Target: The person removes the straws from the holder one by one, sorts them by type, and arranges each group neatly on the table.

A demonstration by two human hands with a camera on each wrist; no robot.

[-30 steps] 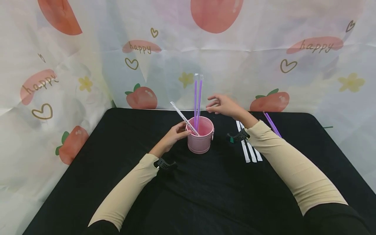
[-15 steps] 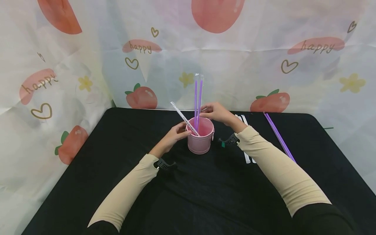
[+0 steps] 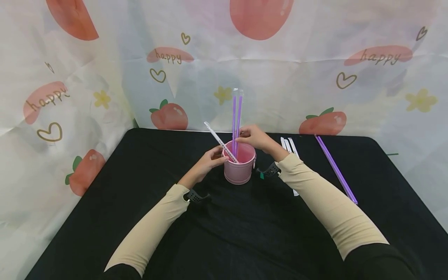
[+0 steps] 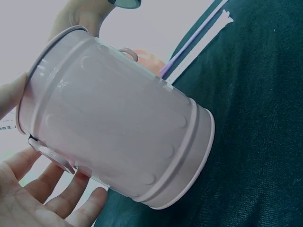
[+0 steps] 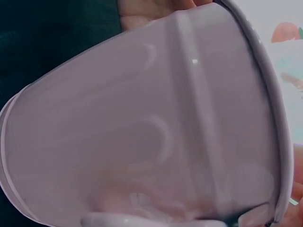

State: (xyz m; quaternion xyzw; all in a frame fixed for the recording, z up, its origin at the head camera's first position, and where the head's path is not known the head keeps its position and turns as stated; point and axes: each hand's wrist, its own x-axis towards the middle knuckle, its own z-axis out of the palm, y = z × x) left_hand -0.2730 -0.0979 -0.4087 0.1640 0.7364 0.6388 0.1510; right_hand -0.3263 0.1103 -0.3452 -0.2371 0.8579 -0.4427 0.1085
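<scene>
A small pink bucket [image 3: 237, 173] stands upright on the black cloth, and its wall fills much of both wrist views. My left hand [image 3: 208, 163] holds its left side near the rim, thumb toward me; in the left wrist view the fingers [image 4: 71, 198] lie beside the handle lug. Two purple straws [image 3: 234, 116] in clear wrappers stand upright inside. A white wrapped straw with print [image 3: 217, 137] leans leftward over the rim. My right hand [image 3: 257, 139] is above the bucket's right rim, thumb and fingers pinching at the purple straws; its fingertips partly hide the contact.
Several white wrapped straws [image 3: 287, 144] lie right of the bucket, partly under the right forearm. Farther right lie purple straws [image 3: 334, 167]. A patterned cloth backdrop [image 3: 266, 85] hangs behind the table's far edge.
My right hand has moved left and slightly down, from the air beside the bucket to the purple straws. The left hand and bucket have stayed put.
</scene>
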